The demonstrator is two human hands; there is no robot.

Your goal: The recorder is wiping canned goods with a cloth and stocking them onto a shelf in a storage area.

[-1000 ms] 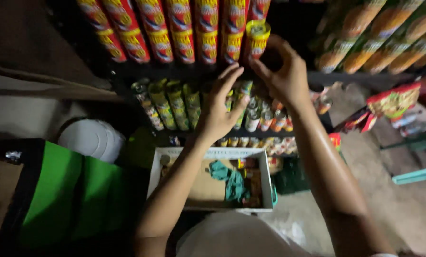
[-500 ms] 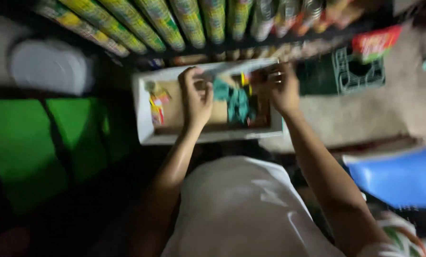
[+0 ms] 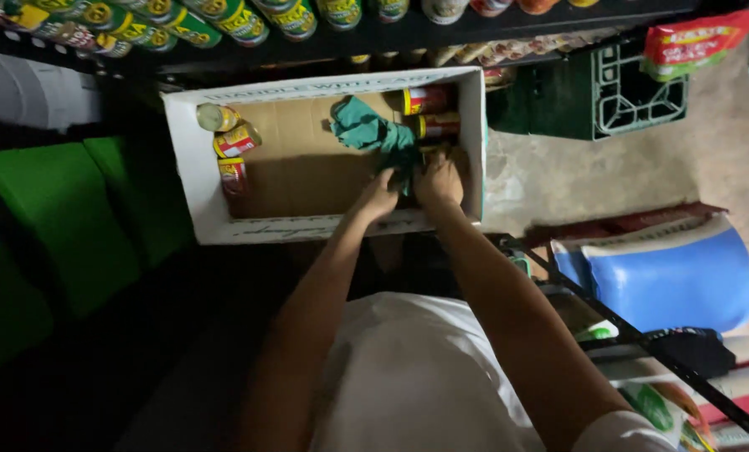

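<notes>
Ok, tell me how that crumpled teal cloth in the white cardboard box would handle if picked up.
The crumpled teal cloth lies bunched in folds, so it would probably hang limp, not stiff. It looks thin, so likely light. It drapes toward the red cans in the white cardboard box, so lifting might nudge them.

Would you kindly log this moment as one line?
left hand: at teal cloth | right hand: reaching cans | white cardboard box: open

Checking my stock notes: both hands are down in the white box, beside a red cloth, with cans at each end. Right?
Not quite. The head view shows the cloth is teal, not red. Otherwise correct: left hand and right hand are in the white box, with cans at each end.
</notes>
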